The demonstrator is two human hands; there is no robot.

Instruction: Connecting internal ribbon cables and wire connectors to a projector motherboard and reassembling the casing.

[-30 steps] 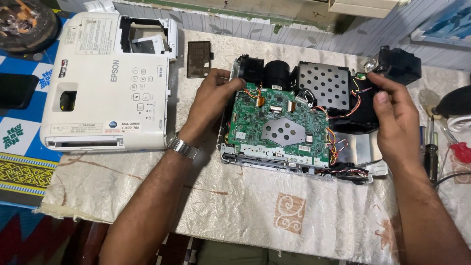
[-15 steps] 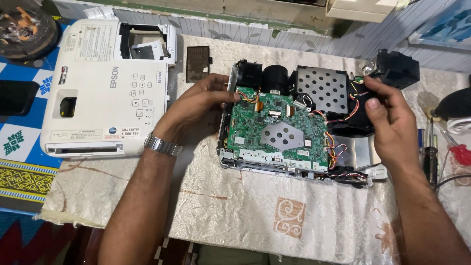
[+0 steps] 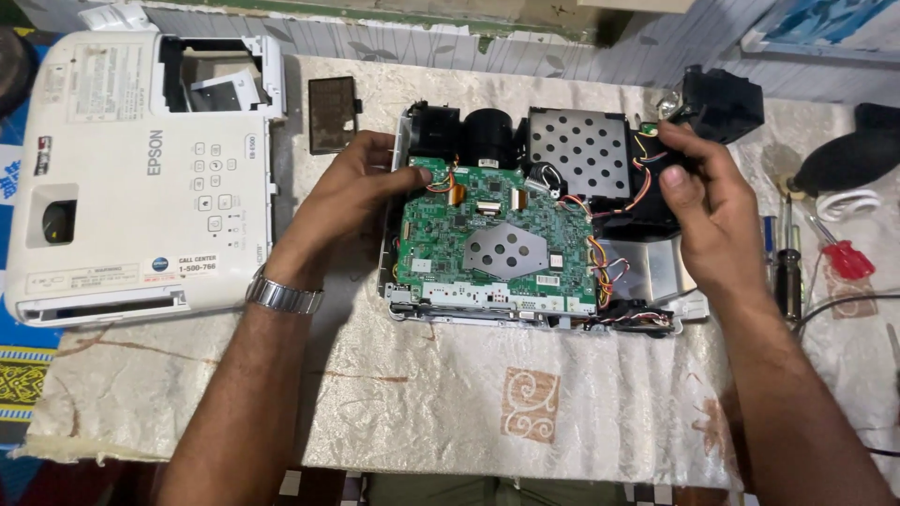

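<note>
- Opened projector chassis (image 3: 525, 234) lies on the cloth-covered table (image 3: 422, 394), green circuit board (image 3: 497, 239) exposed.
- Left hand (image 3: 342, 201) grips its left edge, fingertips on the board's corner.
- Right hand (image 3: 708, 220) pinches a black part at the right end; what it is cannot be made out.
- White top cover (image 3: 141, 178) lies beside, its left edge cut off.

The open projector's circuit board (image 3: 487, 239) is glossy green with a dull grey metal plate at its middle. Beside it, a perforated metal cover (image 3: 583, 150) looks matt silver. The white top shell (image 3: 141, 178) is smooth plastic with a soft sheen. The wristwatch band (image 3: 284, 296) is shiny metal links. The tablecloth (image 3: 422, 394) is cream, crinkled and rough-textured cloth. The screwdriver handle (image 3: 848, 260) is glossy red plastic.
</note>
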